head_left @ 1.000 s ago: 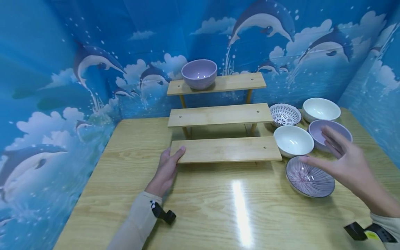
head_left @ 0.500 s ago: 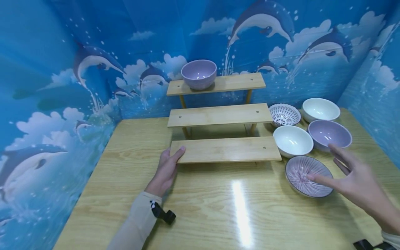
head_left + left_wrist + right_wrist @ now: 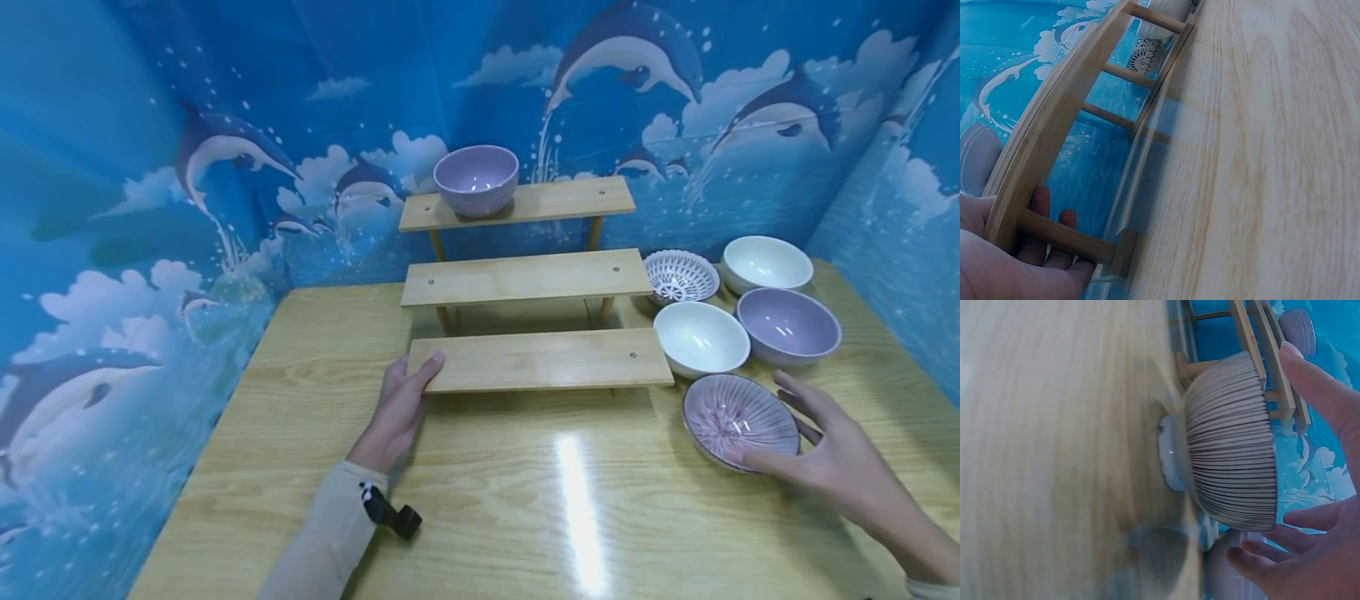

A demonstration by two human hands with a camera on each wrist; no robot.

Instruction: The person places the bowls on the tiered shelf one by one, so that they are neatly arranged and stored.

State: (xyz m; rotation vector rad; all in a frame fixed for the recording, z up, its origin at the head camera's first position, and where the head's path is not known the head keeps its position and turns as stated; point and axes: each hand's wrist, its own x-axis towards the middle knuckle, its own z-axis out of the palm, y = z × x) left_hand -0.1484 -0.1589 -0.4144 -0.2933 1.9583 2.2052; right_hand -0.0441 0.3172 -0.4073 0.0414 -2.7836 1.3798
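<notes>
The right hand (image 3: 834, 454) is standing wide, the striped bowl (image 3: 735, 417) sitting between thumb and fingers; the left hand (image 3: 397, 410) is gripping the rack (image 3: 540, 361).

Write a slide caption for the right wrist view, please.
Right hand, open, beside a striped bowl on a wood-grain table.

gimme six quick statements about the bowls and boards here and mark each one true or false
1. The left grip holds the lowest board at its left end. True.
2. A purple bowl stands on the top board. True.
3. That bowl is at the board's right end. False: it stands toward the left.
4. The right grip is close to the striped bowl. True.
5. The striped bowl rests on the lowest board. False: it rests on the table.
6. Every bowl on the table is white. False: one is plain purple.
</notes>
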